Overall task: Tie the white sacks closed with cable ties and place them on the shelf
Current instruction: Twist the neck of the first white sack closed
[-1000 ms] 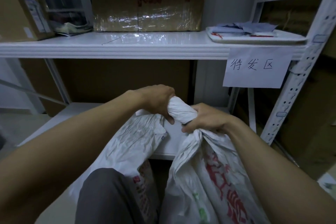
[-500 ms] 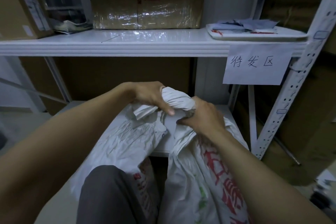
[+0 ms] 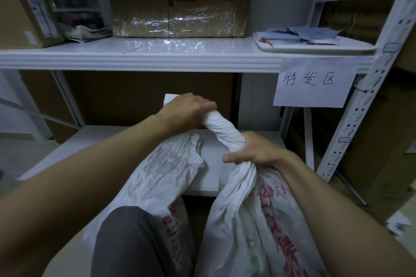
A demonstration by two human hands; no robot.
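Note:
A white woven sack (image 3: 254, 227) with red print stands in front of me at the lower right. Its mouth is gathered into a twisted neck (image 3: 222, 130) that slants up to the left. My left hand (image 3: 189, 110) is closed around the top end of that neck. My right hand (image 3: 254, 153) grips its base, just above the sack's body. A second white sack (image 3: 162, 177) with an open, crumpled mouth leans against the lower shelf (image 3: 211, 186) to the left. No cable tie is visible.
A white metal rack has an upper shelf (image 3: 139, 58) carrying a taped cardboard box (image 3: 180, 0), another box (image 3: 24, 4) at left and a tray of papers (image 3: 310, 40). A handwritten paper sign (image 3: 315, 83) hangs at right. My grey-trousered knee (image 3: 128, 243) is below.
Both hands regripped the sack's mouth. The neck is now drawn out longer and twisted tighter, with my left hand higher up and my right hand at its base.

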